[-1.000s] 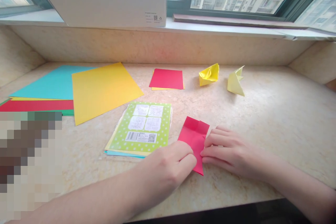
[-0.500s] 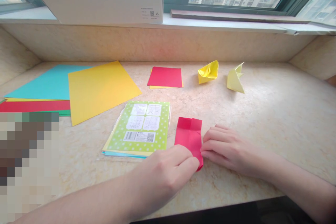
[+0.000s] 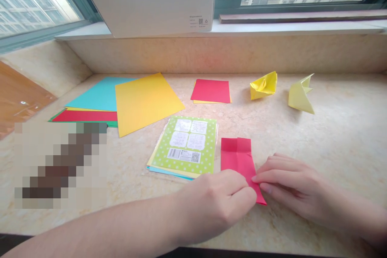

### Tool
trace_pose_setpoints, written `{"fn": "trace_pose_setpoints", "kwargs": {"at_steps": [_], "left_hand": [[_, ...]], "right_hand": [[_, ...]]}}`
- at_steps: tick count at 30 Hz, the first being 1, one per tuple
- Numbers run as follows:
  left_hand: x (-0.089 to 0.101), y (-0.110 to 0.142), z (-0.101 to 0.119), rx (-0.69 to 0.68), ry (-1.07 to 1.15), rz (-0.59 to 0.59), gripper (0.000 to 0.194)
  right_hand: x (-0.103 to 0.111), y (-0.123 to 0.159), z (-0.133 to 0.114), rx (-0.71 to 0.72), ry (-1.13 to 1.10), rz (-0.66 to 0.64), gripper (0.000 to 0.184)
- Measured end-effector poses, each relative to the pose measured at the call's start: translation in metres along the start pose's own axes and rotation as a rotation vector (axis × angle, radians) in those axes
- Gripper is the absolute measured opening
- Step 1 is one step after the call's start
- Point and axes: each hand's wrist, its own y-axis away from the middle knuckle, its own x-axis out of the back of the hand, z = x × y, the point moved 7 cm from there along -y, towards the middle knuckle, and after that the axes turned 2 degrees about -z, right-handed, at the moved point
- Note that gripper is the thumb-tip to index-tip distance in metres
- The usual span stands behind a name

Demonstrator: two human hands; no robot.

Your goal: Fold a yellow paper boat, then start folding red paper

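Note:
A folded strip of red origami paper (image 3: pixel 236 157) lies on the counter, with a crease across its far end. My left hand (image 3: pixel 225 199) is closed over its near left part, fingers curled down and fingertips hidden behind the knuckles. From the right, my right hand (image 3: pixel 290 183) has thumb and fingers drawn together at the paper's right edge, touching it. A corner of the red paper shows below, between the two hands. Left of the paper lies a green polka-dot origami paper pack (image 3: pixel 190 141) with a barcode on it.
At the back stand a yellow folded paper boat (image 3: pixel 263 86) and a pale yellow folded paper shape (image 3: pixel 300 96). Red square paper (image 3: pixel 211 90) lies left of them. Larger yellow (image 3: pixel 145 102) and blue sheets (image 3: pixel 99 94) lie farther left. A white box (image 3: pixel 151 4) stands on the windowsill.
The view has swung left, so everything sits farther right. The red paper's near end, curled up before, now lies flatter with a corner pointing out. Both hands stay at the paper.

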Motion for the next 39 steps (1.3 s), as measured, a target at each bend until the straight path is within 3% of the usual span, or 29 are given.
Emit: {"fn": "trace_pose_setpoints", "kwargs": {"at_steps": [5, 19, 25, 30, 35, 39], "left_hand": [[0.003, 0.000, 0.003, -0.016, 0.003, 0.047, 0.022], [-0.003, 0.000, 0.022, -0.290, -0.076, 0.049, 0.024], [0.000, 0.007, 0.022, -0.317, -0.021, 0.115, 0.027], [0.004, 0.008, 0.017, -0.247, -0.053, 0.088, 0.034], [0.013, 0.006, 0.014, -0.225, -0.011, 0.149, 0.032], [0.021, 0.004, 0.006, -0.209, 0.039, 0.214, 0.036]], "right_hand": [[0.004, 0.000, 0.007, -0.100, -0.067, 0.068, 0.020], [-0.002, 0.001, 0.035, -0.515, -0.437, 0.214, 0.012], [0.001, 0.008, 0.047, -0.651, -0.588, 0.269, 0.024], [0.001, 0.008, 0.051, -0.669, -0.635, 0.302, 0.034], [0.004, 0.004, 0.052, -0.645, -0.613, 0.330, 0.032], [0.007, -0.002, 0.051, -0.582, -0.728, 0.363, 0.039]]}}
